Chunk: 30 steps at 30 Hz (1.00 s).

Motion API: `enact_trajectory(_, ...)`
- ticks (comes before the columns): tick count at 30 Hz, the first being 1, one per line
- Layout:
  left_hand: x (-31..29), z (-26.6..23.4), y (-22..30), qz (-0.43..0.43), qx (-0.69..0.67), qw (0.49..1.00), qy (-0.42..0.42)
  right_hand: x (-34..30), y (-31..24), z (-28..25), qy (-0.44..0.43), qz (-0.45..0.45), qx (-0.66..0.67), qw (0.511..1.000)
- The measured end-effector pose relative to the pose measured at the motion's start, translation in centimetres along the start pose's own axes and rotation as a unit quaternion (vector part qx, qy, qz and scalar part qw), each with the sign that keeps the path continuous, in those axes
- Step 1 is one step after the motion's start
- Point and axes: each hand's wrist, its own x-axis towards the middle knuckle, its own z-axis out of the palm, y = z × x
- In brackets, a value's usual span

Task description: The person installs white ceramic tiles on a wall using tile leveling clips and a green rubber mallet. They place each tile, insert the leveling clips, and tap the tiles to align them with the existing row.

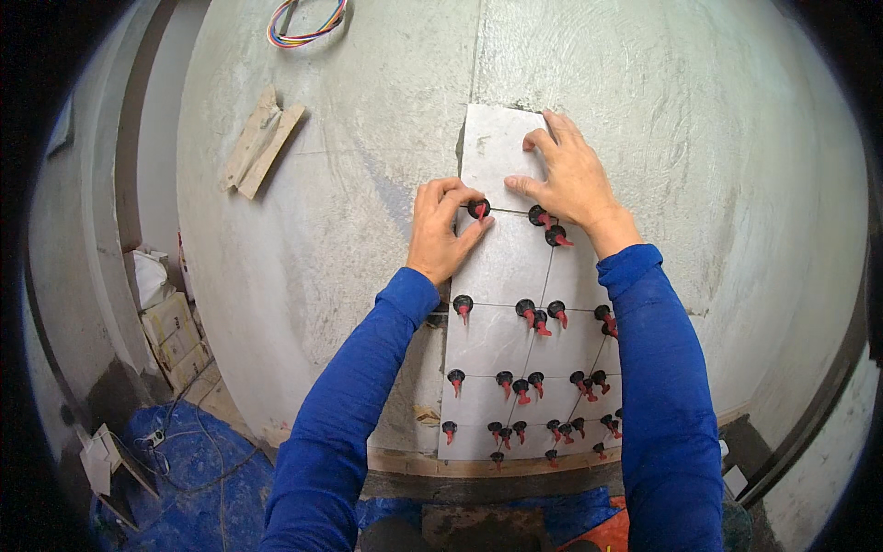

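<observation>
My left hand (441, 229) pinches a black tile-levelling knob with a red handle (478, 210) between thumb and fingers. The knob sits at the lower left of the top grey wall tile (498, 152), on the joint with the tile (504, 262) beneath. Spread over the top tile's right side, my right hand (575, 175) has its fingers apart and its thumb on the tile face. Close below that hand, two more levelling knobs (556, 236) sit near a tile corner. Several rows of the same knobs (541, 322) mark the joints lower down.
Rough plaster wall (368, 110) surrounds the tiles. A coil of coloured wires (308, 35) hangs at the top, above a wooden piece (264, 143) fixed to the wall. Blue sheeting (198, 460) with cables covers the lower left floor, beside a small stool (115, 469) and stacked boxes (172, 336).
</observation>
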Motion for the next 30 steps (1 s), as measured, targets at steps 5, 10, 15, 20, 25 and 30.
enact_trajectory(5, -0.1, 0.4, -1.0, 0.019, 0.01, 0.999, 0.024, -0.2, 0.1, 0.2, -0.007, 0.002, -0.002, 1.0)
enact_trajectory(10, -0.2, 0.4, -1.5, 0.031, 0.01, 0.999, 0.033, -0.2, -0.2, 0.3, -0.019, 0.016, -0.016, 1.0)
enact_trajectory(15, -0.2, 0.4, -2.1, 0.046, 0.01, 0.998, 0.03, 0.0, 0.5, -0.1, -0.014, -0.002, -0.004, 1.0)
enact_trajectory(20, -0.4, 0.5, -2.3, 0.047, 0.011, 0.998, 0.041, -0.3, 0.7, -0.1, -0.023, 0.002, -0.003, 1.0)
enact_trajectory(25, -0.3, 0.3, -2.1, 0.024, -0.004, 0.999, 0.027, -0.4, 0.4, 0.0, -0.027, 0.009, 0.0, 1.0)
enact_trajectory(30, -0.1, 0.2, -1.9, 0.027, -0.002, 0.999, 0.031, -0.5, 0.5, 0.1, -0.018, 0.003, 0.002, 1.0)
